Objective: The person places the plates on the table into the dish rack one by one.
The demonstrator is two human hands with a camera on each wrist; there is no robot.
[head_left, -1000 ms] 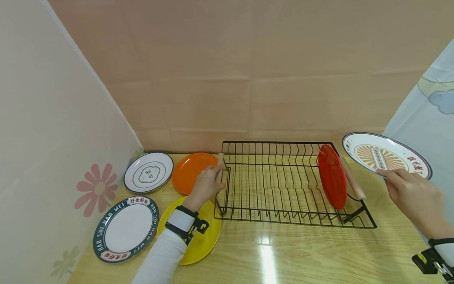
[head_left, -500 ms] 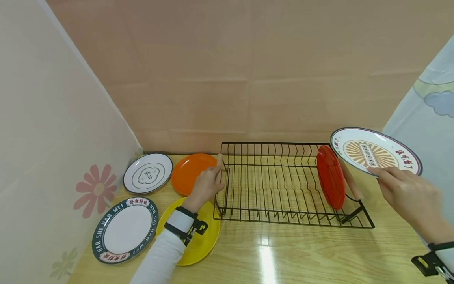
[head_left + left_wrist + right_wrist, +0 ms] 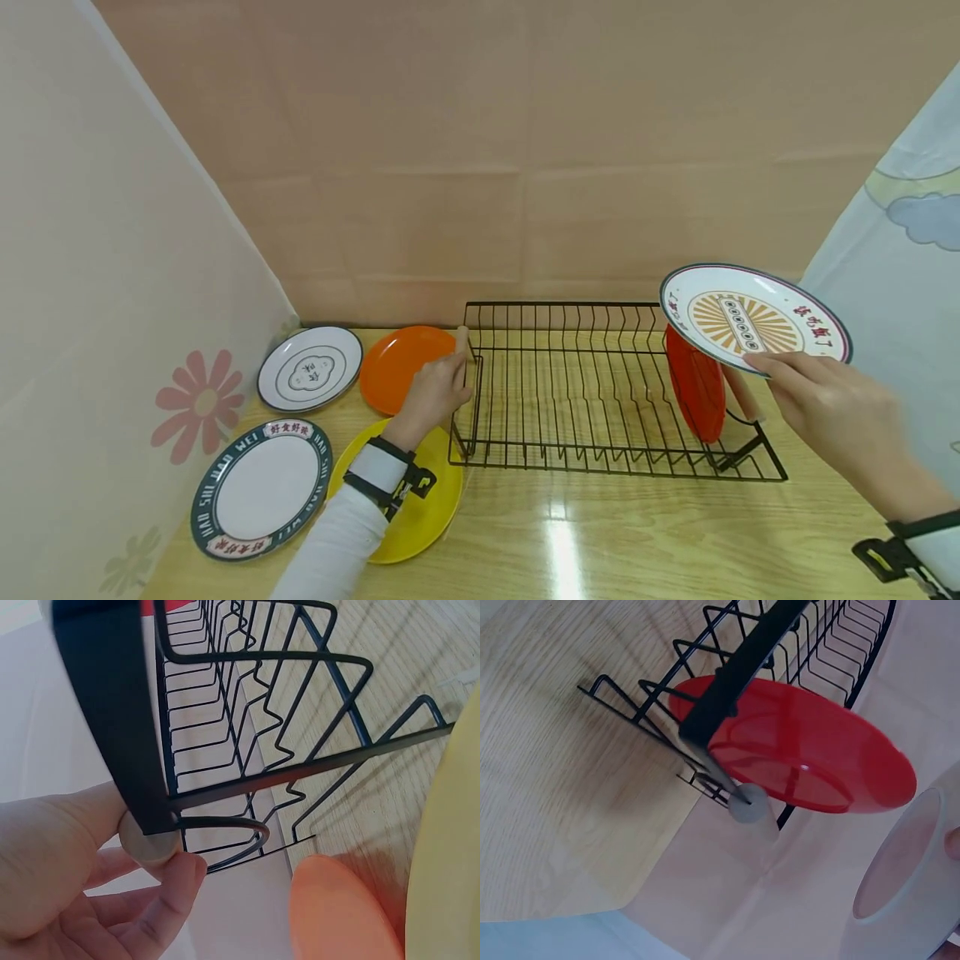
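Sunburst plate (image 3: 753, 317): pinched at near rim by right hand (image 3: 828, 412), face up, tilted, above rack's right end | red plate (image 3: 696, 383): upright beneath | dish rack (image 3: 600, 392): left hand (image 3: 433, 390) grasps left handle | orange plate (image 3: 397, 364), yellow plate (image 3: 423, 508): flat, left.

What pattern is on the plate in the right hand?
Orange sunburst on the round white plate, dark rim; clearest in head view.

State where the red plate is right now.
In the head view the red plate stands on edge at the right end of the black rack, below the sunburst plate.
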